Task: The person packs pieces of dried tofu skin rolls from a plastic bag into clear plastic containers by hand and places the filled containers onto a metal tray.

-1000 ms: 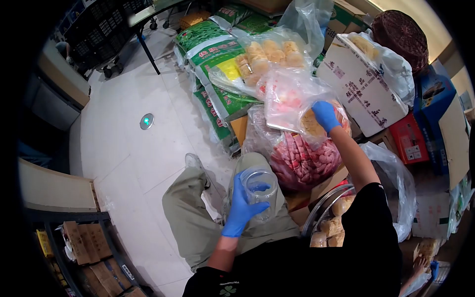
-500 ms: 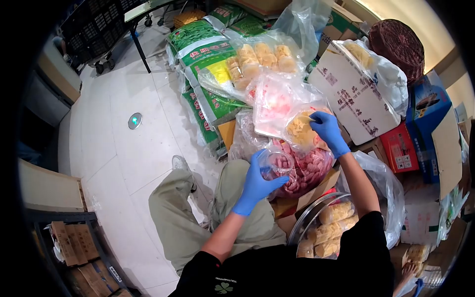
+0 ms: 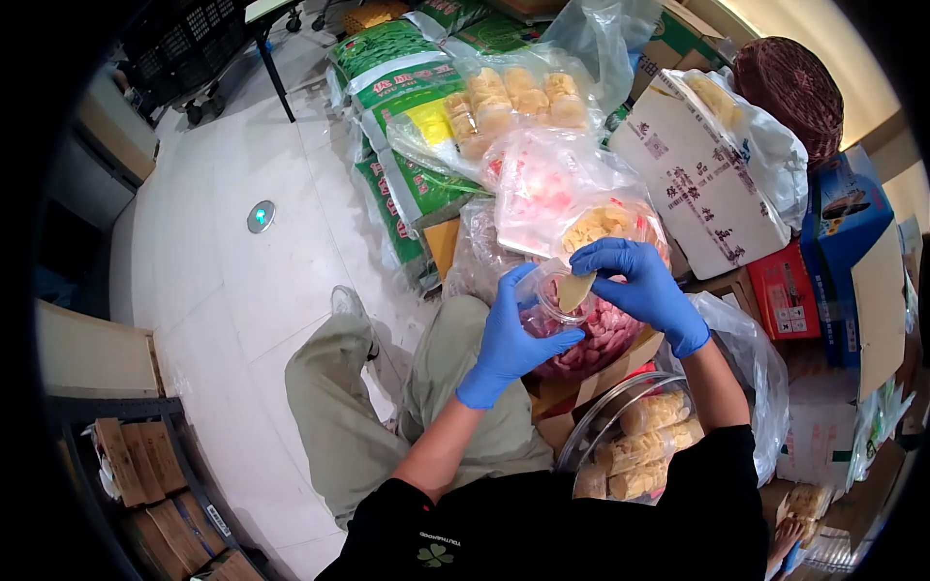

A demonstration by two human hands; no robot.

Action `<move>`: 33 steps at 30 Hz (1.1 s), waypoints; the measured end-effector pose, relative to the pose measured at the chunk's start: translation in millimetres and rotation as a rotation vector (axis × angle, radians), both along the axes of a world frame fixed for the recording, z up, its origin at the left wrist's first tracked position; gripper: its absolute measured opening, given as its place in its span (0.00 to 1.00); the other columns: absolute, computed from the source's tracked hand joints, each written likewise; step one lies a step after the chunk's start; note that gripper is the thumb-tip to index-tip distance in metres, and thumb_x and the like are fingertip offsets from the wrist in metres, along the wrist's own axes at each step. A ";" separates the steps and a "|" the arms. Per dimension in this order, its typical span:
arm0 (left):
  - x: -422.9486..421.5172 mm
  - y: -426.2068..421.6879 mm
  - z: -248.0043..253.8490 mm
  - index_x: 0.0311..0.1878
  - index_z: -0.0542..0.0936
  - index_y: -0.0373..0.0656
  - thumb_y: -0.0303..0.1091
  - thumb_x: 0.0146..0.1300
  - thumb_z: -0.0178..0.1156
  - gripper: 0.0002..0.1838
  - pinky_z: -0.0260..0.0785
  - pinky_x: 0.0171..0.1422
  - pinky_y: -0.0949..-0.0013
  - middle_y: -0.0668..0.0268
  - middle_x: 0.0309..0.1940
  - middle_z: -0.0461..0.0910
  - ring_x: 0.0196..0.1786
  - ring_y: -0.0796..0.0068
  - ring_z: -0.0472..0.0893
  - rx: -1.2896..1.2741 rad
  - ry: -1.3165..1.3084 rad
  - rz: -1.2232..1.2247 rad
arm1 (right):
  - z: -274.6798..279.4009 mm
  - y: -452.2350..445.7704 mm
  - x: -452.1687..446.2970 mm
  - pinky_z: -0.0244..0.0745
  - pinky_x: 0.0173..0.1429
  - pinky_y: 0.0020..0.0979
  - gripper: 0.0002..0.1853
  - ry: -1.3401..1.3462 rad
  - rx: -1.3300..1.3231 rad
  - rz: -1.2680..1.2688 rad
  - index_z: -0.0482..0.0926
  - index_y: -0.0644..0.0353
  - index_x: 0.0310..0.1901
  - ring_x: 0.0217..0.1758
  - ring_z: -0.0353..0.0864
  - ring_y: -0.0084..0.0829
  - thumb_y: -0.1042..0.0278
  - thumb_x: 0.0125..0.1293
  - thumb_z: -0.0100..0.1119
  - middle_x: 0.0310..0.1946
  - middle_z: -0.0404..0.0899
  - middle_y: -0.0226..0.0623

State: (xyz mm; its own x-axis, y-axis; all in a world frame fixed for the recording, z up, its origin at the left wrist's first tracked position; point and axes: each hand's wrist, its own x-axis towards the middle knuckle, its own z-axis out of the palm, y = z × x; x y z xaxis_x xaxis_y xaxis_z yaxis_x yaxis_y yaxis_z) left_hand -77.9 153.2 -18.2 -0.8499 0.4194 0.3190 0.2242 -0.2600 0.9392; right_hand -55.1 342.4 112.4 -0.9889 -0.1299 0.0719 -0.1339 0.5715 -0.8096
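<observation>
My left hand (image 3: pixel 515 334), in a blue glove, is wrapped round a clear plastic cup (image 3: pixel 554 302) tilted with its mouth toward my right hand. My right hand (image 3: pixel 639 289), gloved too, pinches a flat pale yellowish slice (image 3: pixel 573 290) at the cup's opening. Behind the hands lies a clear bag of similar pale slices (image 3: pixel 601 226). Below it is a large bag of pink-red pieces (image 3: pixel 605 339). A round metal-rimmed container (image 3: pixel 578 438) near my right elbow holds several filled cups (image 3: pixel 654 412).
Green printed sacks (image 3: pixel 397 92) carry a bag of filled cups (image 3: pixel 523 95). A white foam box (image 3: pixel 697 179), a blue box (image 3: pixel 843 228) and a dark woven basket (image 3: pixel 790 97) stand at the right. Shelved cartons (image 3: pixel 145 460) are at lower left. A person's hand (image 3: pixel 787 533) shows at lower right.
My right hand has moved from the bag of slices to the cup with a slice in its fingers. My left hand has raised the cup from above my lap and tilted it.
</observation>
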 end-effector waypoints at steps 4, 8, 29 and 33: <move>13.1 -16.4 20.4 0.69 0.60 0.38 0.44 0.44 0.83 0.53 0.75 0.61 0.58 0.51 0.61 0.71 0.61 0.57 0.78 -0.074 0.016 0.051 | 12.1 -22.1 12.9 0.80 0.53 0.33 0.17 0.264 0.303 0.196 0.85 0.60 0.45 0.49 0.84 0.44 0.84 0.54 0.61 0.49 0.82 0.44; 25.4 -22.4 26.5 0.68 0.61 0.38 0.44 0.44 0.83 0.53 0.75 0.61 0.58 0.51 0.60 0.72 0.60 0.57 0.79 -0.072 0.028 0.109 | 36.3 -42.1 26.5 0.79 0.56 0.36 0.23 0.304 0.314 0.261 0.83 0.59 0.49 0.53 0.83 0.46 0.87 0.49 0.57 0.54 0.79 0.46; 50.7 -76.1 37.2 0.70 0.58 0.46 0.44 0.33 0.87 0.61 0.70 0.69 0.52 0.51 0.65 0.66 0.64 0.53 0.75 0.017 0.340 0.322 | -73.0 57.9 -15.4 0.74 0.62 0.40 0.15 -0.007 0.572 -0.063 0.82 0.64 0.49 0.55 0.81 0.49 0.75 0.61 0.55 0.51 0.82 0.51; 49.2 -65.5 15.6 0.72 0.55 0.48 0.43 0.33 0.87 0.63 0.69 0.70 0.51 0.51 0.67 0.64 0.65 0.52 0.73 0.079 0.451 0.331 | -155.7 115.8 -58.6 0.74 0.61 0.42 0.16 0.049 0.609 -0.174 0.83 0.60 0.49 0.54 0.80 0.50 0.72 0.59 0.57 0.49 0.82 0.51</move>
State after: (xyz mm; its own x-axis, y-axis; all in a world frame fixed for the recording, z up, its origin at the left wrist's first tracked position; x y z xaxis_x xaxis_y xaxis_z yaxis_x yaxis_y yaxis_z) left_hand -28.8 87.7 -2.7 -0.7042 0.1139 0.7009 0.6806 -0.1729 0.7119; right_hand -113.7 458.2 -43.3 -0.9967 0.0003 0.0810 -0.0263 0.9444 -0.3279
